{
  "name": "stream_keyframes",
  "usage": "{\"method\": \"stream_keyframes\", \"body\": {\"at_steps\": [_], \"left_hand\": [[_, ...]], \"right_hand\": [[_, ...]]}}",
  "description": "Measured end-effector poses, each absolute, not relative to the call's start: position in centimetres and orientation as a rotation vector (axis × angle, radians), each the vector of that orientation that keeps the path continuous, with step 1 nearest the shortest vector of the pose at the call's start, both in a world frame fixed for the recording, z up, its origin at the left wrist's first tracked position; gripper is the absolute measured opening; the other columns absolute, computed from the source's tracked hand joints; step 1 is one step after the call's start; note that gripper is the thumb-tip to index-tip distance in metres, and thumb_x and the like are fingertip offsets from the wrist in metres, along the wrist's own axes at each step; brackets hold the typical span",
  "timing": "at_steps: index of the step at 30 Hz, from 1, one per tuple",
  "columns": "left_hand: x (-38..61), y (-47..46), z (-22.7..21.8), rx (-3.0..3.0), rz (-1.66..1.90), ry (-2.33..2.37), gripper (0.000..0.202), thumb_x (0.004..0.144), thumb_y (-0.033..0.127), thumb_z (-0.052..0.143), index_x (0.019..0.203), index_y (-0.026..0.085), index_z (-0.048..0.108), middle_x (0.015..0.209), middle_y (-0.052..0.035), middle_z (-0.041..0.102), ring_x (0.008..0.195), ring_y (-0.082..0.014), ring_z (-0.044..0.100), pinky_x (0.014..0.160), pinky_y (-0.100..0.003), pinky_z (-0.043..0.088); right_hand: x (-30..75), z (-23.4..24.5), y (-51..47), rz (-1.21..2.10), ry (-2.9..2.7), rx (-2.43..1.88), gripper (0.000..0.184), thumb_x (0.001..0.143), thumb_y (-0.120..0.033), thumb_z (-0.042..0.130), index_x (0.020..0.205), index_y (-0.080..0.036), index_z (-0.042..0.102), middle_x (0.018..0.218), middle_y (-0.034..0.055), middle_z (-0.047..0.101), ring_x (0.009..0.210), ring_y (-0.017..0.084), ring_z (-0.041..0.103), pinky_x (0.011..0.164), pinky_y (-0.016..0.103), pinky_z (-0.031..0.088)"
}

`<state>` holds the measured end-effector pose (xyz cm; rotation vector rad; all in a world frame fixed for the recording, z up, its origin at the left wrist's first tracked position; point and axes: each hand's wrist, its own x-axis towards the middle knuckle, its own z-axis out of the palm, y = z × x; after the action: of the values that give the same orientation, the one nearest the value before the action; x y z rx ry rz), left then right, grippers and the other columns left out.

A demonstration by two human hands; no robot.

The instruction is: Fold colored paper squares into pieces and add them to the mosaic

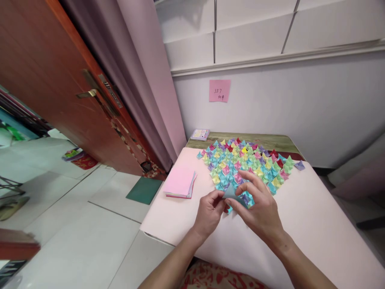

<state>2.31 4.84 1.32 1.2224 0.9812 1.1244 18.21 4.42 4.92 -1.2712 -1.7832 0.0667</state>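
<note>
A patch of several small folded paper shapes (249, 162) in blue, green, pink, yellow and purple lies joined together on a pale pink table cover (313, 216). At the patch's near tip, both hands pinch a blue-grey folded paper piece (231, 191). My left hand (209, 212) grips its left side with thumb and fingers. My right hand (258, 210) holds its right side, fingers curled over the top and resting against the patch's lower edge.
A stack of pink square paper sheets (179, 182) lies left of the hands. A small paper pack (200, 134) sits on the wooden table end (270, 140) by the wall. A pink note (219, 90), a curtain (144, 72) and a brown door (60, 84) stand behind.
</note>
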Motion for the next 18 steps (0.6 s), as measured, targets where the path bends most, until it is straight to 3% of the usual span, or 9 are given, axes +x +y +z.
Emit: {"method": "stream_keyframes", "body": {"at_steps": [3, 8, 18], "left_hand": [[2.3, 4.7, 1.2, 1.239, 1.096, 1.027, 0.018, 0.084, 0.034, 0.066, 0.082, 0.016, 0.067, 0.069, -0.0012, 0.061, 0.062, -0.0135, 0.059, 0.061, -0.024, 0.047], [2.6, 4.5, 1.5, 1.177, 1.056, 0.999, 0.016, 0.082, 0.032, 0.067, 0.080, 0.016, 0.065, 0.068, -0.0012, 0.062, 0.060, -0.0140, 0.061, 0.059, -0.026, 0.051], [2.4, 4.0, 2.4, 1.105, 0.941, 1.000, 0.027, 0.078, 0.041, 0.071, 0.076, 0.015, 0.064, 0.055, -0.0009, 0.062, 0.046, -0.0112, 0.057, 0.047, -0.022, 0.049]], "right_hand": [[18.6, 4.3, 4.8, -0.065, -1.812, -1.264, 0.018, 0.081, -0.039, 0.070, 0.082, -0.024, 0.059, 0.126, 0.0106, 0.063, 0.116, 0.032, 0.060, 0.100, 0.052, 0.042], [18.7, 3.5, 4.9, -0.212, -1.830, -1.200, 0.015, 0.083, -0.028, 0.069, 0.098, -0.026, 0.067, 0.125, 0.0080, 0.066, 0.107, 0.027, 0.065, 0.107, 0.054, 0.035], [19.4, 2.8, 5.2, 0.346, -1.682, -1.202, 0.008, 0.084, -0.029, 0.067, 0.090, -0.026, 0.072, 0.125, 0.0082, 0.065, 0.113, 0.028, 0.062, 0.090, 0.044, 0.052]]}}
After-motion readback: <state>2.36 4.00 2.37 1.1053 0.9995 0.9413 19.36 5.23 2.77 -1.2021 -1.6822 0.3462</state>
